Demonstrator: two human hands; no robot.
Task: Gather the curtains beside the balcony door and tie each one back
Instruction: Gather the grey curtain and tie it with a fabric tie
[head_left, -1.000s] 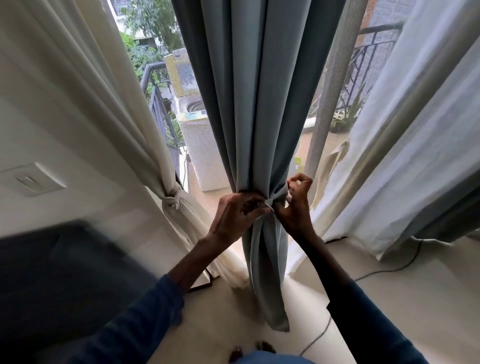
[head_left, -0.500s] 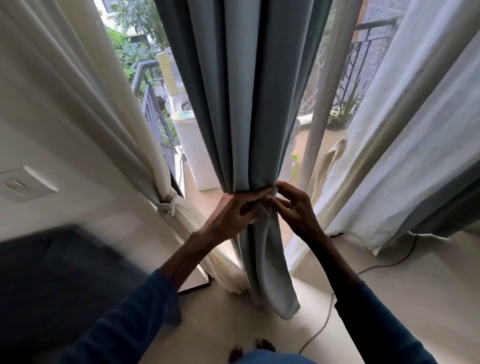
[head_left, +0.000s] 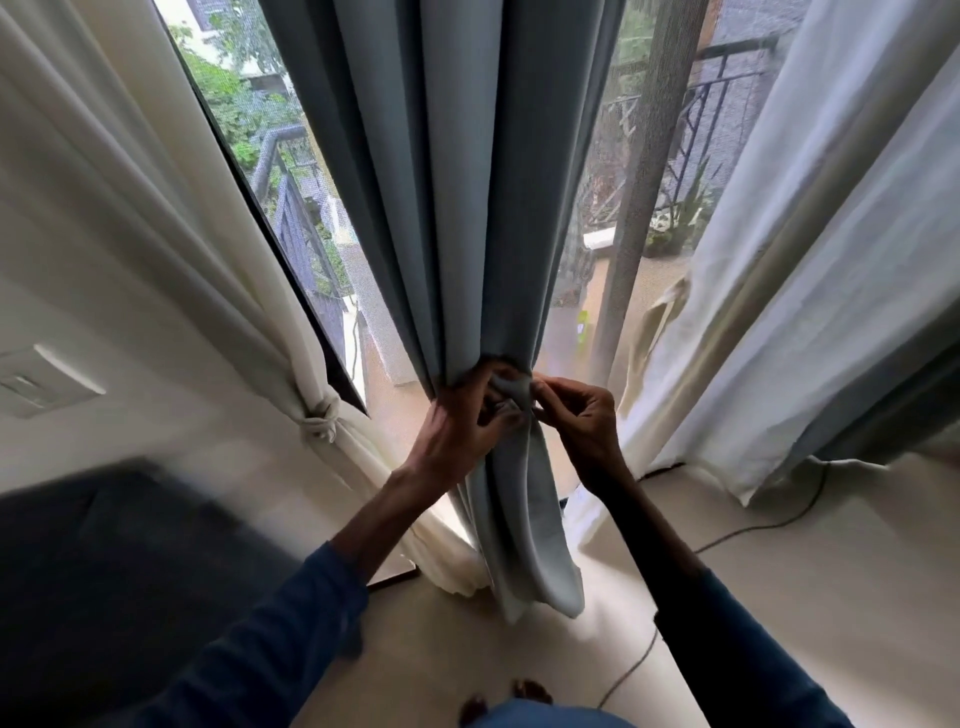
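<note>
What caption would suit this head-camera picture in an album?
The left hand and right hand pinch a tie around the gathered grey curtain; the cream curtain beside it is already knotted back.

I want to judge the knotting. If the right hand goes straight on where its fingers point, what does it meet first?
The right hand points to the left, so it would likely meet first the gathered blue-grey curtain, then the left hand gripping it; depth is unclear.
</note>
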